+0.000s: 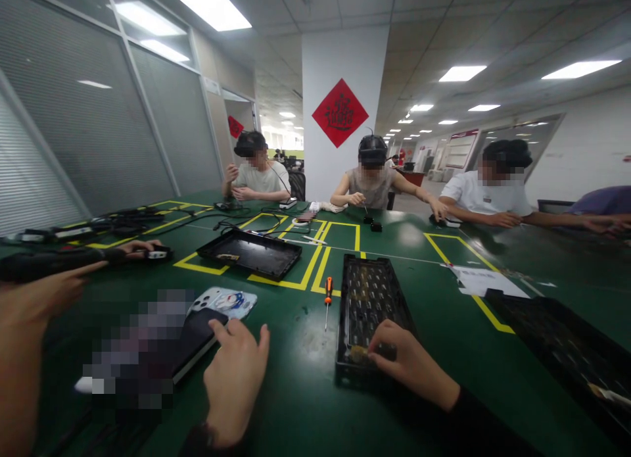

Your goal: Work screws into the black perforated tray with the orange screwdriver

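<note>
My right hand is over the near end of a black plastic tray with rows of small light marks inside. Its thumb and index finger close on a small yellowish-brown piece lying there; what that piece is made of cannot be made out. To the left, my left hand has its thumb and index finger spread apart and holds nothing. Its index fingertip is at the edge of a dark phone-like slab, whose surface is partly blurred out. An orange-handled screwdriver lies between the hands, beside the tray.
A phone in a patterned case lies behind the slab. Another black tray sits further back, and a third at right near white paper. Another person's hand reaches in at left. Several people sit across the green table.
</note>
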Demonstrator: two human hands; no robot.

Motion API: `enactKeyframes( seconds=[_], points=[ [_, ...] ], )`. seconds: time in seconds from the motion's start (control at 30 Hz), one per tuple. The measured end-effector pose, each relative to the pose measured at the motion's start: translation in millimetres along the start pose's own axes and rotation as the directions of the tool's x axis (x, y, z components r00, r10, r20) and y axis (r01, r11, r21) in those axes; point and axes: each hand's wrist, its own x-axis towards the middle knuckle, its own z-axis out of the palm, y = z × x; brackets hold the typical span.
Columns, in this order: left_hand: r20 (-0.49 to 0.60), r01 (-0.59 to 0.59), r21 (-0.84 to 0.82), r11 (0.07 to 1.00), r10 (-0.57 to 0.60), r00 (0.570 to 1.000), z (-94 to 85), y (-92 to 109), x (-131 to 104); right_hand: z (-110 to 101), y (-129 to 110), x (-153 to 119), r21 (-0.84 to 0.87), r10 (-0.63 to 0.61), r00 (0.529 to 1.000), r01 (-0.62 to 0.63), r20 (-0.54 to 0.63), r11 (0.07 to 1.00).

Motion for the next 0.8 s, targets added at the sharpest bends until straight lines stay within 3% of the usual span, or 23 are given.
enactKeyframes(
  seconds=[0.23,0.33,0.43,0.5,0.6,0.63,0.7,0.8],
  points=[
    [-0.033,0.015,-0.015,1.0,-0.015,0.999,3.4,-4,4,1,3,0,-0.016,-0.041,0.999,0.04,-0.019,0.999],
    [-0.109,-0.006,-0.06,0.998,-0.001,0.994,-6.6,-1,-3,1,5,0,-0.026,-0.065,0.997,0.064,-0.033,0.998],
    [-0.179,-0.129,-0.217,0.968,0.091,0.98,-24.2,21,-11,1,7,1,-0.036,-0.093,0.995,0.091,-0.04,0.995],
    [-0.235,-0.276,-0.389,0.879,0.195,0.952,-33.3,50,-12,1,7,2,-0.049,-0.105,0.994,0.103,-0.028,0.993],
    [-0.346,-0.505,-0.635,0.585,0.37,0.862,-30.6,103,-2,0,6,5,-0.072,-0.099,0.995,0.098,-0.015,0.993],
    [-0.367,-0.52,-0.697,0.493,0.378,0.85,-24.3,119,4,0,5,5,-0.076,-0.095,0.995,0.094,-0.011,0.993],
    [-0.346,-0.473,-0.805,0.358,0.364,0.865,-5.3,143,15,0,4,5,-0.077,-0.097,0.995,0.096,-0.01,0.992],
    [-0.236,-0.324,-0.922,0.212,0.353,0.905,28.3,153,26,1,5,4,-0.061,-0.114,0.993,0.113,-0.025,0.992]
  ],
)
